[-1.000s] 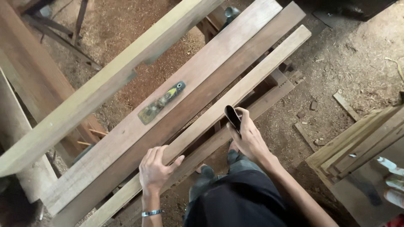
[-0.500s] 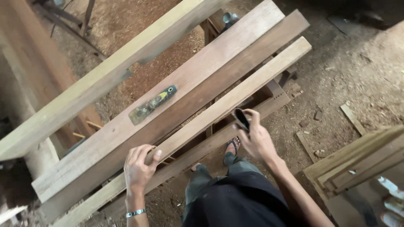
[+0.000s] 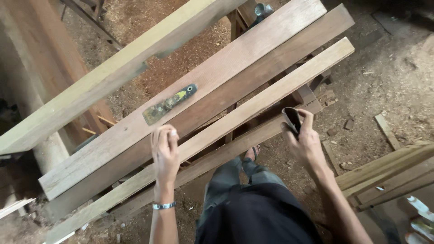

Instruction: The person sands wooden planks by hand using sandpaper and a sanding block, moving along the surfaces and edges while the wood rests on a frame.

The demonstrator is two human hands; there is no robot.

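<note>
Sandpaper (image 3: 292, 119), a dark folded piece, sits pinched in the right hand (image 3: 306, 140), thumb on one side and fingers curled around the other, just off the near edge of the pale narrow plank (image 3: 271, 92). That plank runs slantwise across the view and serves as the landmark: the right hand hovers at its near side towards its far end, above a darker strip (image 3: 217, 159) that lies along the plank's near edge. The left hand (image 3: 165, 151) rests on the plank further along towards its lower end, fingers together and laid flat over the wood, palm down, holding nothing; a metal bracelet (image 3: 163, 206) circles that wrist. Beyond the plank, touching its far edge, lie two wider reddish boards (image 3: 253, 54) side by side. On the farther of these boards, beyond the left hand, lies a long flat tool (image 3: 169, 104), greyish with a yellow-green patch and a dark tip. Farther still, well apart from the plank, a thick pale beam (image 3: 113, 74) crosses at a similar slant. Sawdust-covered ground (image 3: 398, 77) lies past the plank's far end, and a stack of timber (image 3: 389, 174) sits to the right of the right arm
</note>
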